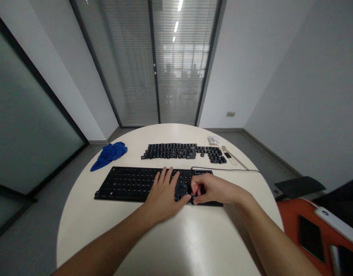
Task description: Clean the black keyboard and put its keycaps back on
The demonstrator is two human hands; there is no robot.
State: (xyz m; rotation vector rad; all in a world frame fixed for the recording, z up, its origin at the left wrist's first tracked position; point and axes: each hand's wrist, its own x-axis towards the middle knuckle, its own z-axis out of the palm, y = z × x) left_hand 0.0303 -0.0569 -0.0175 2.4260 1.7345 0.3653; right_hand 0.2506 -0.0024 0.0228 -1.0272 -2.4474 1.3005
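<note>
A black keyboard [126,184] lies lengthwise across the round table, much of it without keycaps. My left hand [164,191] rests open and palm down on its right-hand part, fingers spread and thumb pointing right. Close to that thumb, my right hand [204,188] is closed in a pinch at the keyboard's lower right. Between its fingertips is a small dark keycap [193,198], partly hidden by the fingers. Beyond the keyboard, loose black keycaps [170,151] lie in rows, with a smaller group of keycaps [215,153] to their right.
A crumpled blue cloth [110,153] lies at the table's left. Back right are a clear plastic bag [213,140], a thin stick [236,158] and a wire tool with a black handle [227,155]. The keyboard's cable [234,169] runs right. An orange chair [291,222] holds a phone [311,235].
</note>
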